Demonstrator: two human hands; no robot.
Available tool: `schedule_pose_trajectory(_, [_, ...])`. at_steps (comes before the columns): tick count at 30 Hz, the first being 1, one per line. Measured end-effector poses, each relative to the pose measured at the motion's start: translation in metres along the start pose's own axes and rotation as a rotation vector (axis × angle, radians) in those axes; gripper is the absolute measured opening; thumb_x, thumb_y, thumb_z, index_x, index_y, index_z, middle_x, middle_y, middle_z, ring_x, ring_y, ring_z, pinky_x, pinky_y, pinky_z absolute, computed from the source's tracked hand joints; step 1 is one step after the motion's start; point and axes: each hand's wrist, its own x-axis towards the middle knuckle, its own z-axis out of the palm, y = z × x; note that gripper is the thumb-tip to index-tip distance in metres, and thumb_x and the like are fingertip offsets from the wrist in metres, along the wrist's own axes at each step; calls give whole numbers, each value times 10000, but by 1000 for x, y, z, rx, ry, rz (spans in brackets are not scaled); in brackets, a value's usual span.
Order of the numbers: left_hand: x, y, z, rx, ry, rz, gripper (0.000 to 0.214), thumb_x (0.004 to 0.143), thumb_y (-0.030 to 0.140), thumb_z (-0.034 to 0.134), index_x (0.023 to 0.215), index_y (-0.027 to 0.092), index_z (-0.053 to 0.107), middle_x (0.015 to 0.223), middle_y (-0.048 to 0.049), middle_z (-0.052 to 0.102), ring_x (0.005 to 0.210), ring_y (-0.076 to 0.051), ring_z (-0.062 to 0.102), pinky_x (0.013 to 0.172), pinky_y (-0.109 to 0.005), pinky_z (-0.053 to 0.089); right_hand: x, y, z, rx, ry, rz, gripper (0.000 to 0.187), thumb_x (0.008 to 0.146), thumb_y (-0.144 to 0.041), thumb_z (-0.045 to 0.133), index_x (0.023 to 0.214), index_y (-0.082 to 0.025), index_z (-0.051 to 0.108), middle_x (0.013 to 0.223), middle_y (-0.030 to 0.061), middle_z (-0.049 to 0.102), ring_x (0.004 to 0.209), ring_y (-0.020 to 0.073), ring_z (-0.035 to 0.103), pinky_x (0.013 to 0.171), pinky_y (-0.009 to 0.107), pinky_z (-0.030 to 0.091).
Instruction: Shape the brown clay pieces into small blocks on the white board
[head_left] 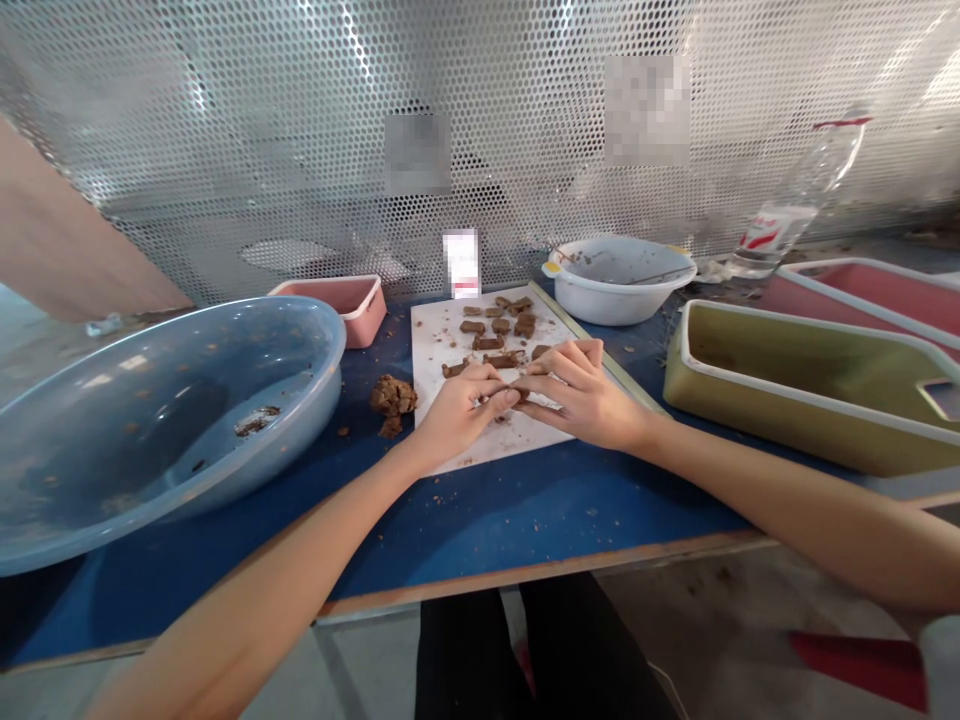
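Note:
My left hand [471,408] and my right hand [576,392] meet over a white board [442,325]. Between their fingertips they pinch a small piece of brown clay [517,394], mostly covered by the fingers. Just beyond the hands, several shaped clay pieces [501,326] lie in loose rows on the board, with crumbs scattered around them. A rough lump of clay [393,396] rests on the blue table [480,530], left of the board and near my left hand.
A big blue basin [300,440] fills the left, with a pink container [366,318] behind it. A white basin [615,300], a plastic bottle [780,225] and an olive-green tub [765,400] stand at the right. Perforated metal [300,120] rises behind the table.

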Motion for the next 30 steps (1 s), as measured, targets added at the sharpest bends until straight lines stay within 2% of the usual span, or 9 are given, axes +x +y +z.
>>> schedule_pose_trajectory(4, [1, 1, 0, 0, -4, 19, 539, 1121, 573, 516, 809, 191, 734, 867, -49, 642, 862, -199, 620, 820, -346, 489, -2, 1, 2, 5, -2, 7, 339, 1064, -303, 672, 1401, -335, 676, 1165, 60, 691, 1085, 273, 603, 974, 473, 450])
schedule_pose_trajectory(11, [2, 7, 0, -115, -4, -40, 542, 1111, 580, 528, 788, 182, 705, 871, -48, 619, 831, -185, 608, 822, -335, 505, 3, -3, -1, 17, 82, 27, 122, 1057, -317, 700, 1163, -257, 713, 1054, 55, 687, 1006, 237, 621, 906, 438, 442])
schedule_pose_trajectory(22, [4, 11, 2, -288, -3, -118, 554, 1064, 646, 580, 781, 189, 712, 878, -48, 618, 805, -169, 585, 762, -318, 490, 2, -2, 6, 135, 212, 65, 153, 1006, -253, 756, 1151, -289, 725, 1013, 18, 692, 962, 224, 648, 897, 440, 400])
schedule_pose_trajectory(27, [3, 12, 2, -250, 15, -124, 569, 1076, 659, 544, 768, 199, 680, 876, -49, 636, 810, -177, 590, 785, -329, 514, 3, -7, 7, 203, 226, 158, 99, 1030, -283, 712, 1126, -275, 736, 1025, 37, 683, 961, 233, 636, 886, 444, 428])
schedule_pose_trajectory(30, [1, 15, 1, -181, 20, -99, 544, 1099, 630, 513, 833, 197, 707, 932, -63, 658, 845, -188, 609, 816, -337, 525, 3, -10, 10, 235, 224, 210, 90, 1036, -325, 702, 1101, -277, 744, 999, 41, 692, 943, 240, 640, 873, 452, 450])
